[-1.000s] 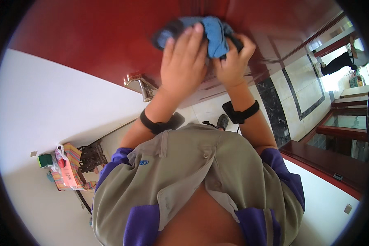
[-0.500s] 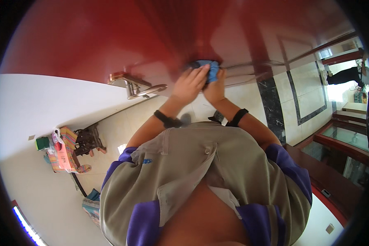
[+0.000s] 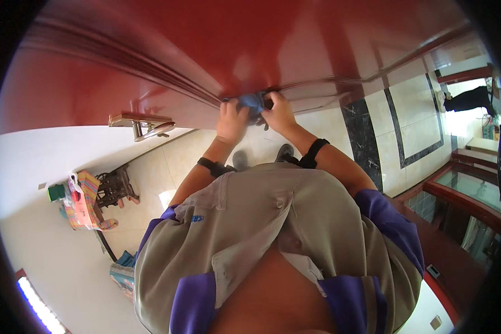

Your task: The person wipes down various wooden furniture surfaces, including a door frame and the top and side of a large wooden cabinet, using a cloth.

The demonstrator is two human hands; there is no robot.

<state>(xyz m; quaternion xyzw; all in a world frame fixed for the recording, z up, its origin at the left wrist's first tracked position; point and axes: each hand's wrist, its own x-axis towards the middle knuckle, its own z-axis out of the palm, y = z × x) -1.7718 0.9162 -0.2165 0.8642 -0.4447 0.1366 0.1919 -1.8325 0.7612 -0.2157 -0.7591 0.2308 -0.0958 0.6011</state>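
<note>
At the left of the frame, a metal handle point(image 3: 142, 125) juts from a red door point(image 3: 206, 50). At upper centre, the left hand point(image 3: 231, 120) grips one end of a bunched blue cloth point(image 3: 252, 102) against the door; the right hand point(image 3: 280, 114) pinches its other end. Farther right lies tiled floor point(image 3: 416, 119).

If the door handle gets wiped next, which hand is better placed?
Probably the left hand: it sits nearer the handle. The right hand is on the far side of the cloth, though both touch it.
</note>
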